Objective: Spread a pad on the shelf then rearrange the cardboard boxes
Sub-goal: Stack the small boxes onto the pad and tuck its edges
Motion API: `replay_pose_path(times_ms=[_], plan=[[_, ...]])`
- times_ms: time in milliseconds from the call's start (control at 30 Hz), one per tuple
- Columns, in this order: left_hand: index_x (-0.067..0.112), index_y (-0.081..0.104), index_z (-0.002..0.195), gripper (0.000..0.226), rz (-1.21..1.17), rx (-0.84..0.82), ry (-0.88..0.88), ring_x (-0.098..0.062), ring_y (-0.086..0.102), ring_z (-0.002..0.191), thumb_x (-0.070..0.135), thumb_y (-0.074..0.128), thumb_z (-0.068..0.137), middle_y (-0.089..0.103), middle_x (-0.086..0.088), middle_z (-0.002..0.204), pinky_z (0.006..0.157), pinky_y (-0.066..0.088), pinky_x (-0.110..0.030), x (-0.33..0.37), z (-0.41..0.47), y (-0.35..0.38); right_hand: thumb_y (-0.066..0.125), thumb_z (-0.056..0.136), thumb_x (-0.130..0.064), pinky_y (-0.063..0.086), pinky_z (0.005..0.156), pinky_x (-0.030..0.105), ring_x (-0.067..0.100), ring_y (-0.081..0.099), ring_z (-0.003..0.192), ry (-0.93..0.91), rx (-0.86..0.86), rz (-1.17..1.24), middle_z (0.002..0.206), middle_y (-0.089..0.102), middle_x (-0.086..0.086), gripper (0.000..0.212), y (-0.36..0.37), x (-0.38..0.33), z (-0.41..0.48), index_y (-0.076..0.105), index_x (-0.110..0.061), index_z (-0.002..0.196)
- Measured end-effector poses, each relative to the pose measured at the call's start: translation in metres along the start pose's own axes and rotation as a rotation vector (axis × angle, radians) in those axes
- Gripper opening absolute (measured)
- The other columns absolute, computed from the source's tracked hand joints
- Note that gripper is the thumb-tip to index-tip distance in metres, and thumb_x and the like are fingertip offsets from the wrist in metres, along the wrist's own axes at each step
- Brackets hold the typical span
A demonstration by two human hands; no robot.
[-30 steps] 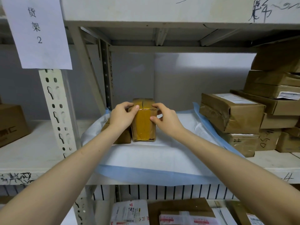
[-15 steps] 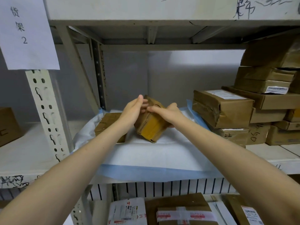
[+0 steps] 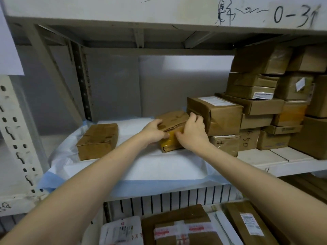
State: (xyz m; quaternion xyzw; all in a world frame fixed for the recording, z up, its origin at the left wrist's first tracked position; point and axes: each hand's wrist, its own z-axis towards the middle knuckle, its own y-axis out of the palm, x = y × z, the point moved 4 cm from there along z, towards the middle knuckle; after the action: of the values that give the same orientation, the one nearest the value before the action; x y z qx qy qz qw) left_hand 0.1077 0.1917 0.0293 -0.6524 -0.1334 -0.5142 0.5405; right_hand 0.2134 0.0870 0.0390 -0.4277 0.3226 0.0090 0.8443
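A white paper sheet hangs at the upper left. Black marker writing crosses the upper right. A grey wall stands behind. Below lies a white mailing bag.

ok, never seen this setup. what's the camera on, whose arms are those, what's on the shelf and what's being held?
There is no machine here: a person works with bare hands. The one picture comes from a wide-angle camera worn on their head, looking forward and down, so the two arms reaching in from the bottom are the wearer's own. On the metal shelf lies a white pad with a blue edge. A flat cardboard box lies on the pad's left part, untouched. The left hand and the right hand both grip a tape-wrapped box, whose bottom rests on the pad close beside a stack of boxes on the right. More parcels lie on the level below.
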Motion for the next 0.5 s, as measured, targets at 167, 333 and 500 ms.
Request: replay_pose_path(times_ms=[167,333,500], plan=[[0.025,0.037,0.145,0.067,0.169,0.056,0.059,-0.028,0.039,0.132,0.012,0.062,0.083,0.033,-0.009,0.148,0.111,0.034,-0.033,0.005,0.004,0.004,0.057,0.086,-0.016,0.05,0.09,0.041,0.03,0.044,0.123,-0.345,0.237,-0.235,0.139,0.04,0.012,0.047,-0.035,-0.006,-0.007,0.046,-0.013,0.131],[0.036,0.027,0.147,0.078,0.569,0.08,0.339,-0.034,0.015,0.143,0.027,0.063,0.078,0.011,-0.005,0.157,0.113,0.026,-0.047,0.044,-0.009,0.017,0.067,0.074,-0.022,0.046,0.09,0.036,0.026,0.047,0.117,-0.434,0.419,-0.273,0.13,0.048,0.009,0.056,-0.084,0.011,0.003,0.049,-0.013,0.127],[0.032,0.003,0.15,0.106,1.047,0.069,0.532,-0.031,0.033,0.136,0.061,0.066,0.07,0.027,-0.003,0.152,0.111,0.015,-0.061,0.063,-0.004,0.052,0.079,0.064,-0.051,0.026,0.111,0.051,0.03,0.025,0.14,-0.38,0.196,-0.547,0.151,0.027,0.009,0.109,-0.076,0.042,0.016,0.018,-0.02,0.149]])
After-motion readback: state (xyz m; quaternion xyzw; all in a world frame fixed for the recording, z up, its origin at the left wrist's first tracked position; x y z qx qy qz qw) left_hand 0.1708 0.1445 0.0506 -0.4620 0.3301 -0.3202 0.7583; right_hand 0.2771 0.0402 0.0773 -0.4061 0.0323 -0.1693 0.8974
